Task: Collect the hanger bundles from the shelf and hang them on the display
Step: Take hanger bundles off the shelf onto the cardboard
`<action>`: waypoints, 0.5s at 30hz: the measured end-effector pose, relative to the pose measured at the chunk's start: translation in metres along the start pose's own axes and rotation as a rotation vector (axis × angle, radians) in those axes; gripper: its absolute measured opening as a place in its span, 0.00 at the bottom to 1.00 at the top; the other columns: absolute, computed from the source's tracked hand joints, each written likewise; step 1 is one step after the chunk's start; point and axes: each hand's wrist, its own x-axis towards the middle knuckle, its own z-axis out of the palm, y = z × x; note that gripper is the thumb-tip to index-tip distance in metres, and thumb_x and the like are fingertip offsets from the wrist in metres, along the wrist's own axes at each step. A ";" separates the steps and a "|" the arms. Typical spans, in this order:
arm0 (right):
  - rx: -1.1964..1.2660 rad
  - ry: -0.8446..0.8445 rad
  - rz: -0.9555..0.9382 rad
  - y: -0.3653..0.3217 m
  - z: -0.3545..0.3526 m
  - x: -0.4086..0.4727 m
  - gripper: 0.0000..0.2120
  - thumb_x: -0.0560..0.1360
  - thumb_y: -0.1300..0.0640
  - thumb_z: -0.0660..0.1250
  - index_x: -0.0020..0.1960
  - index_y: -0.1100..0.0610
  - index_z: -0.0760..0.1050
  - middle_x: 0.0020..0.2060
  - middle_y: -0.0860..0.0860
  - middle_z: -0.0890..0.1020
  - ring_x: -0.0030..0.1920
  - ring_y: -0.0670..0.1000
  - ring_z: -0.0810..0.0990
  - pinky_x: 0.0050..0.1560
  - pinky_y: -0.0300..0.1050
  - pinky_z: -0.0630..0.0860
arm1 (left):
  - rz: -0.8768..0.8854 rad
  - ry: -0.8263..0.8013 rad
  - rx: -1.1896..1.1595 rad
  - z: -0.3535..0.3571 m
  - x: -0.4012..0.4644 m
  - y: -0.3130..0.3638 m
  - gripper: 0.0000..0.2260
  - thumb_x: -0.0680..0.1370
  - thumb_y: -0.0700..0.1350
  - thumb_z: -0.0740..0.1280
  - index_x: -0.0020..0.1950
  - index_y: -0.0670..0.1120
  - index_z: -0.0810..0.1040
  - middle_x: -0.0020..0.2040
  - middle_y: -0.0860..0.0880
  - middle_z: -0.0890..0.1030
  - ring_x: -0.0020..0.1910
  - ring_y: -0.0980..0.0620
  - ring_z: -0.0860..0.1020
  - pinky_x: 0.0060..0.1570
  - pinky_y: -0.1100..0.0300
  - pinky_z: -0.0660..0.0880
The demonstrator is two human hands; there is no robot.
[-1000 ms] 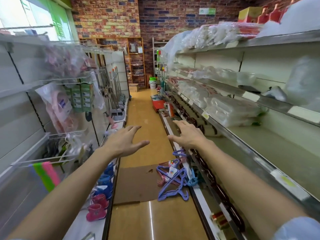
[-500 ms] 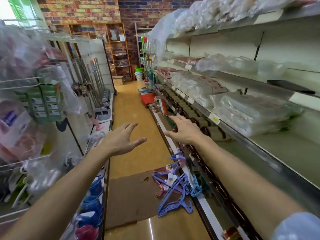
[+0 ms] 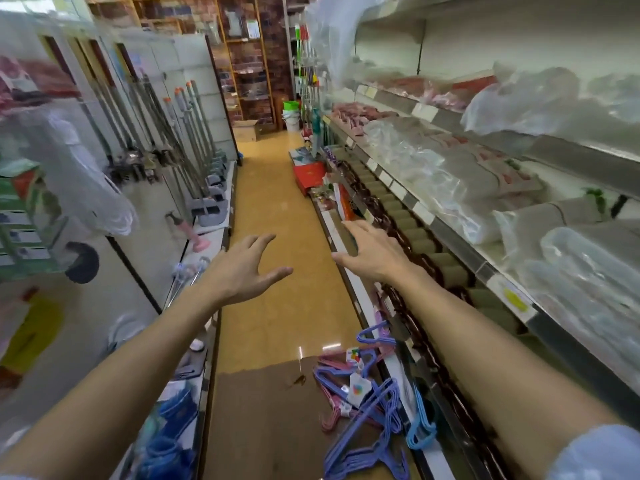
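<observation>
1. We see both arms stretched forward over the aisle, nothing held.
2. Left hand: fingers spread and straight, palm down, thumb out to the right, over the yellow floor.
3. Right hand: fingers spread and relaxed, holding nothing, just left of the right shelf edge.
4. Hangers: purple, pink and blue bundles lie in a loose pile on the floor, near right, against the base of the right shelf and partly on the cardboard. Both hands are well apart from them, farther down the aisle.
5. Cardboard lies flat on the near floor.
6. Right shelf carries clear plastic bags; contents blurred, we cannot tell what.
7. Left side: mops hang on the panel, blurred packs nearer.
8. Far end: buckets and a brick wall.
</observation>
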 end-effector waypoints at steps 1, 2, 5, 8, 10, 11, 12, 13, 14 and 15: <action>-0.002 -0.006 0.002 0.007 0.006 0.015 0.38 0.76 0.35 0.61 0.80 0.48 0.53 0.79 0.49 0.59 0.76 0.57 0.61 0.73 0.63 0.62 | 0.000 -0.005 0.000 0.007 0.015 -0.005 0.39 0.74 0.72 0.57 0.78 0.51 0.59 0.76 0.48 0.66 0.72 0.47 0.68 0.65 0.46 0.72; -0.002 -0.013 0.004 0.014 0.013 0.029 0.38 0.77 0.35 0.61 0.80 0.48 0.54 0.79 0.49 0.59 0.76 0.56 0.62 0.72 0.63 0.62 | -0.003 -0.012 -0.001 0.015 0.029 -0.010 0.40 0.74 0.73 0.57 0.78 0.51 0.59 0.76 0.47 0.67 0.72 0.46 0.69 0.64 0.46 0.72; 0.014 -0.051 0.030 0.035 0.034 0.061 0.38 0.76 0.35 0.62 0.80 0.48 0.54 0.78 0.49 0.60 0.76 0.56 0.62 0.72 0.63 0.63 | -0.037 -0.046 -0.035 0.040 0.065 -0.023 0.40 0.74 0.72 0.59 0.79 0.50 0.59 0.76 0.46 0.67 0.71 0.45 0.70 0.64 0.47 0.72; 0.013 -0.080 0.062 0.054 0.058 0.085 0.38 0.76 0.35 0.62 0.80 0.49 0.54 0.78 0.49 0.60 0.75 0.56 0.62 0.72 0.62 0.63 | -0.075 -0.104 -0.087 0.069 0.090 -0.033 0.44 0.70 0.76 0.55 0.79 0.51 0.58 0.76 0.46 0.66 0.71 0.45 0.70 0.66 0.42 0.71; 0.013 -0.101 0.076 0.065 0.076 0.099 0.38 0.76 0.35 0.63 0.80 0.49 0.54 0.78 0.50 0.60 0.75 0.56 0.62 0.72 0.62 0.64 | -0.073 -0.135 -0.120 0.093 0.103 -0.040 0.47 0.68 0.79 0.51 0.79 0.52 0.58 0.76 0.46 0.67 0.71 0.45 0.70 0.66 0.41 0.71; 0.010 -0.112 0.079 0.071 0.088 0.106 0.39 0.76 0.35 0.62 0.80 0.49 0.54 0.78 0.50 0.60 0.76 0.56 0.62 0.72 0.62 0.64 | -0.070 -0.149 -0.139 0.107 0.109 -0.044 0.47 0.68 0.79 0.51 0.79 0.52 0.58 0.76 0.46 0.67 0.71 0.45 0.70 0.65 0.42 0.72; 0.003 -0.121 0.082 0.077 0.100 0.112 0.39 0.76 0.34 0.62 0.80 0.49 0.54 0.78 0.50 0.60 0.76 0.56 0.62 0.72 0.62 0.63 | -0.071 -0.159 -0.163 0.122 0.115 -0.047 0.46 0.69 0.78 0.52 0.79 0.52 0.58 0.76 0.46 0.67 0.71 0.46 0.70 0.66 0.43 0.72; -0.005 -0.124 0.088 0.083 0.113 0.117 0.39 0.76 0.34 0.62 0.80 0.49 0.54 0.78 0.50 0.60 0.76 0.56 0.62 0.73 0.62 0.63 | -0.079 -0.165 -0.189 0.138 0.121 -0.051 0.43 0.70 0.77 0.54 0.79 0.52 0.58 0.76 0.47 0.66 0.72 0.46 0.69 0.66 0.45 0.71; -0.013 -0.122 0.095 0.090 0.127 0.122 0.39 0.76 0.34 0.63 0.80 0.49 0.54 0.78 0.50 0.60 0.75 0.56 0.62 0.73 0.61 0.63 | -0.092 -0.174 -0.212 0.155 0.127 -0.055 0.41 0.72 0.74 0.57 0.79 0.52 0.58 0.76 0.47 0.65 0.72 0.46 0.69 0.66 0.46 0.71; -0.016 -0.120 0.102 0.098 0.142 0.126 0.39 0.76 0.34 0.63 0.80 0.48 0.54 0.78 0.50 0.60 0.75 0.56 0.63 0.73 0.61 0.63 | -0.104 -0.186 -0.240 0.172 0.132 -0.059 0.39 0.74 0.72 0.59 0.79 0.53 0.58 0.77 0.47 0.65 0.72 0.46 0.69 0.66 0.48 0.70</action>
